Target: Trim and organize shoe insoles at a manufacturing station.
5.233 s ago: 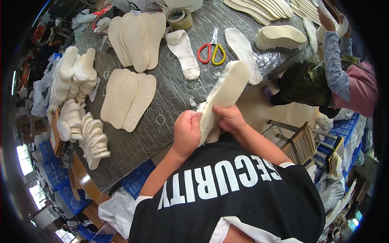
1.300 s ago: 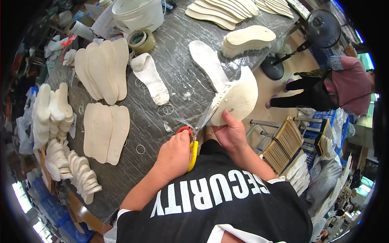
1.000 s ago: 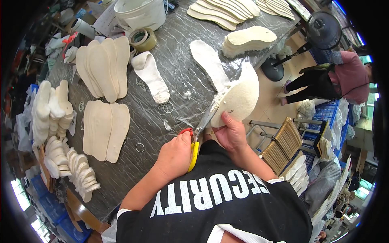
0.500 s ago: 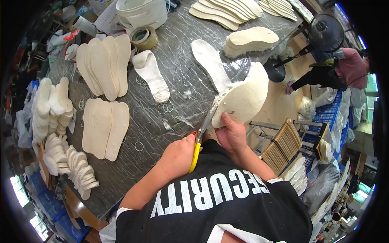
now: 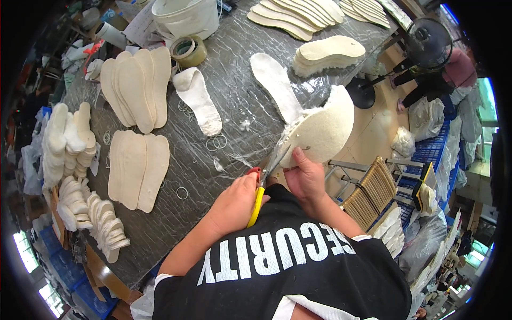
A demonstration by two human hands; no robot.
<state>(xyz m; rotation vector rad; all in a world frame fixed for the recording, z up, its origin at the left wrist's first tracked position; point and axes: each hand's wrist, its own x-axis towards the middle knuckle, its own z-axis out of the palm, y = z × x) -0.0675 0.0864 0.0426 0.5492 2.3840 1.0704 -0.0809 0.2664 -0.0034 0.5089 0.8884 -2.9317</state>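
Observation:
My left hand (image 5: 238, 200) is closed round a pair of scissors (image 5: 257, 205) with one yellow and one red handle. Their metal blades reach up to the fluffy near-left edge of a cream fleece insole (image 5: 324, 132). That insole is pinched at its lower end in my right hand (image 5: 305, 173), thumb on top and the other fingers mostly hidden beneath. Just beyond it, on the dark table (image 5: 229, 90), lies a white fluffy insole (image 5: 276, 85). Another white insole (image 5: 198, 101), curled at its far end, rests further left.
Cream insoles (image 5: 136, 88) lie fanned at left, more (image 5: 137, 170) nearer. An insole stack (image 5: 328, 53) sits at the far right. A tape roll (image 5: 189, 50) is by a white bucket (image 5: 186, 18). Right of the table stand a fan (image 5: 424, 42), a bamboo-slat seat (image 5: 369, 186) and a person (image 5: 458, 69).
The red scissor handle has shifted up slightly, and the held insole has moved slightly. In the background the person has moved left, partly behind the fan.

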